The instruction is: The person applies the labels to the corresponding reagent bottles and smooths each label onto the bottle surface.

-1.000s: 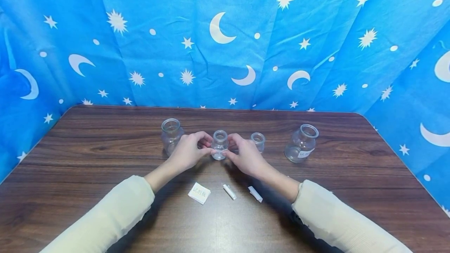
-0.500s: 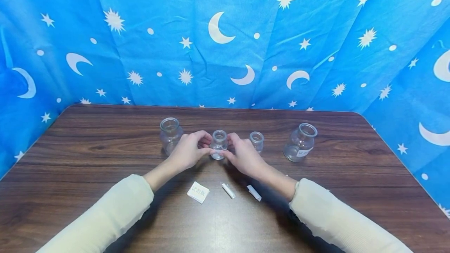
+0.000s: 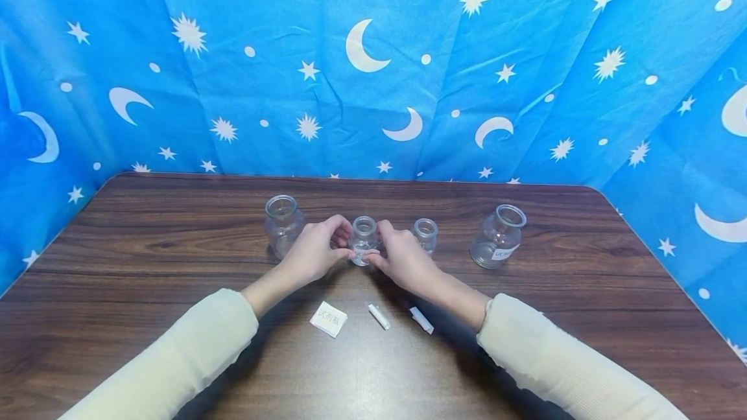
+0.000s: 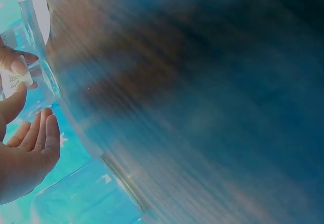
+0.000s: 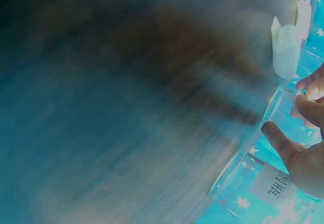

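Two hands, left hand (image 3: 315, 253) and right hand (image 3: 404, 258), fingers pinching small glass bottle (image 3: 364, 239)

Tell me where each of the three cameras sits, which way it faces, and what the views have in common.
Head: worn high, looking forward and down at the brown wooden table; both cream sleeves, left hand and right hand show, meeting round the small clear glass bottle.
Left wrist: low beside the left hand, facing across the blurred tabletop; fingers and bottle glass show.
Right wrist: low beside the right hand, facing across the blurred tabletop; fingers and a white label show.
Shared: each view shows fingers against clear glass.
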`<control>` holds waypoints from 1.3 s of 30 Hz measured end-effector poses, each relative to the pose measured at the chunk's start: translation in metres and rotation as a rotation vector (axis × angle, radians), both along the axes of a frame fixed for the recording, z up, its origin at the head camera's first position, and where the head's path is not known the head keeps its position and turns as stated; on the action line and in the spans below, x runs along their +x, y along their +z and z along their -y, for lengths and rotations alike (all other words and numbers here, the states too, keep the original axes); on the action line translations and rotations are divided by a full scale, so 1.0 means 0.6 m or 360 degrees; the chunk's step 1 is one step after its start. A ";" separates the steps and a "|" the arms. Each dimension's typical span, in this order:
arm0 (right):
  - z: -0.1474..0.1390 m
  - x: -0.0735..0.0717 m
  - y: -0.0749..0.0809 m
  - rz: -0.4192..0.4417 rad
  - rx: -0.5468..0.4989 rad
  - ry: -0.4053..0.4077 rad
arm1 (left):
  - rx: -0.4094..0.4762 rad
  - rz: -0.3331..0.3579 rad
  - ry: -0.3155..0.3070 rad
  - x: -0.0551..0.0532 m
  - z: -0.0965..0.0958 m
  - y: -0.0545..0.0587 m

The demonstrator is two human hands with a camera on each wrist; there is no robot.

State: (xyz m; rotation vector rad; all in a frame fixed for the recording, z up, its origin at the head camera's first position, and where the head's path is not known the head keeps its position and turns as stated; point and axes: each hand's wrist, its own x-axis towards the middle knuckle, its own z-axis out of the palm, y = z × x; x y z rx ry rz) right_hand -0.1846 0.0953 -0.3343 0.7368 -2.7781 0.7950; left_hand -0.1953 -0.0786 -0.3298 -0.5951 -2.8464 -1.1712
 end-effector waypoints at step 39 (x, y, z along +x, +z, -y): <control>-0.001 0.005 0.000 -0.0011 0.0046 -0.0004 | -0.0052 -0.0022 0.0001 -0.006 0.002 -0.008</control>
